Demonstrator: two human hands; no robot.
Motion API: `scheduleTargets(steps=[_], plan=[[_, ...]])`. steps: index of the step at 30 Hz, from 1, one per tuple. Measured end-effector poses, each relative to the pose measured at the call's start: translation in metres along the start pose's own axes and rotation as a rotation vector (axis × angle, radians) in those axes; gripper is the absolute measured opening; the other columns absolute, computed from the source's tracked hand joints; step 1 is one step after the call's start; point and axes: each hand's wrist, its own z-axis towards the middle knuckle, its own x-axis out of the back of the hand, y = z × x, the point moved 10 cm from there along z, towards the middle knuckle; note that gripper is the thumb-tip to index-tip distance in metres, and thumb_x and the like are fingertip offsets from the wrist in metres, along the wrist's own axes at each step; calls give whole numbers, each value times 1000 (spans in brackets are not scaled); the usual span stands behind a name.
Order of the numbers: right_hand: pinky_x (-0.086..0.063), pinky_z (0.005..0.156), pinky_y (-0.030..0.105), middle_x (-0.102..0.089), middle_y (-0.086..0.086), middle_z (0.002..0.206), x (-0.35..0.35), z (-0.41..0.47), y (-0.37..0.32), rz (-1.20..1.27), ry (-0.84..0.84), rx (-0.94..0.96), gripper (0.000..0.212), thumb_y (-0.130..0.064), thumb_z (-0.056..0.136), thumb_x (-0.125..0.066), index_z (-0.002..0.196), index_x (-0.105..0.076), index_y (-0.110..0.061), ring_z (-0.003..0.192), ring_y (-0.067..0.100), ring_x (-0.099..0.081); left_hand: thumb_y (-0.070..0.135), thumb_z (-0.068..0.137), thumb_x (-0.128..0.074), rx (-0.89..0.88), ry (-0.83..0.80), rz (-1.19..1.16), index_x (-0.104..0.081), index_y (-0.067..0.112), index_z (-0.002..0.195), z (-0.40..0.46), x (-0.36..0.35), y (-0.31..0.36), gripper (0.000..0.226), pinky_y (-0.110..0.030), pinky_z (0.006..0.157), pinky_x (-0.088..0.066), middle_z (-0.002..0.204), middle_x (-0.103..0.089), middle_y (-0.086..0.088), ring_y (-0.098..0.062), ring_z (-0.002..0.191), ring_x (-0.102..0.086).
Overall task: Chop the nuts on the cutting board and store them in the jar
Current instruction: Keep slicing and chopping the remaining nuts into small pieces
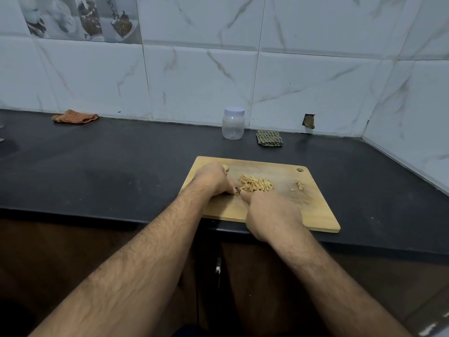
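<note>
Mid-chop: left hand (213,180) pinches a nut (238,190) at board (323,215) centre, right hand's (272,215) grip hidden; slivers (256,183) at one o'clock, capped jar (233,124) at twelve needs opening.

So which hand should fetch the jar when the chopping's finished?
Probably the left hand: it only steadies a nut at the wooden cutting board's left side. The right hand seems busy cutting. The lidded clear plastic jar stands behind the board.

Two bare forearms, hairy, no sleeves in view; left hand (213,180) and right hand (272,215) bare — no gloves, rings, watch or bands visible; dark garment edge at bottom centre — unclear.
</note>
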Motion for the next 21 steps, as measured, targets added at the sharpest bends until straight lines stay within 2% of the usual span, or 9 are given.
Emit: scheduleTargets(steps=[4,6,8,11,13,15,17,20,21], plan=[[-48,86,36,-56,2,136,-6,-11,9,11,-2,-5,77,-3,91,-51,152,-28,-43,121,24,-54,29,81,-80,22,1,17,-75,18,103,-2,2,-1,26,-31,88,-52,88,-70,10,-14,101,-63],[-50,89,36,-56,2,137,-4,-11,12,23,32,-5,73,-6,94,-50,152,-27,-43,122,23,-54,35,77,-82,65,9,39,-76,18,98,-3,4,-5,27,-28,80,-51,93,-70,6,-16,99,-63],[-51,89,35,-57,1,136,-1,-9,13,37,79,-2,68,-10,96,-48,152,-28,-43,122,22,-55,41,74,-84,109,6,69,-74,17,97,-4,5,-9,35,-26,70,-48,96,-71,3,-16,90,-63],[-49,90,33,-58,-2,136,0,-6,9,67,104,19,64,-15,98,-47,151,-29,-45,123,20,-54,44,74,-83,162,-17,82,-68,15,89,-6,7,-11,37,-26,62,-46,81,-64,1,-14,73,-58],[-48,91,33,-59,-3,135,0,-4,5,82,104,35,63,-16,98,-47,151,-30,-44,123,19,-55,47,74,-82,201,-35,101,-63,15,92,-8,8,-12,42,-30,72,-51,77,-57,0,-18,83,-60],[-48,89,32,-60,-2,133,0,-3,5,97,108,41,63,-16,97,-47,151,-30,-45,121,19,-55,50,73,-82,229,-50,132,-63,13,103,-10,9,-12,52,-35,81,-53,79,-54,-1,-22,93,-60],[-47,86,31,-60,-2,133,0,-1,5,102,110,40,63,-16,98,-46,150,-30,-46,120,19,-56,54,73,-80,252,-68,164,-62,11,113,-13,9,-12,62,-35,80,-50,88,-58,-2,-24,96,-58],[-47,83,32,-60,-2,132,2,-1,7,127,115,35,62,-16,97,-45,149,-31,-48,118,20,-57,57,75,-77,268,-57,197,-58,13,119,-17,12,-11,66,-36,75,-43,115,-60,-5,-26,105,-57],[-47,83,32,-60,-2,131,2,-1,7,128,112,37,62,-16,97,-44,149,-31,-49,117,20,-57,57,75,-77,266,-47,195,-58,14,119,-17,13,-11,65,-36,74,-42,115,-59,-5,-26,104,-56]])
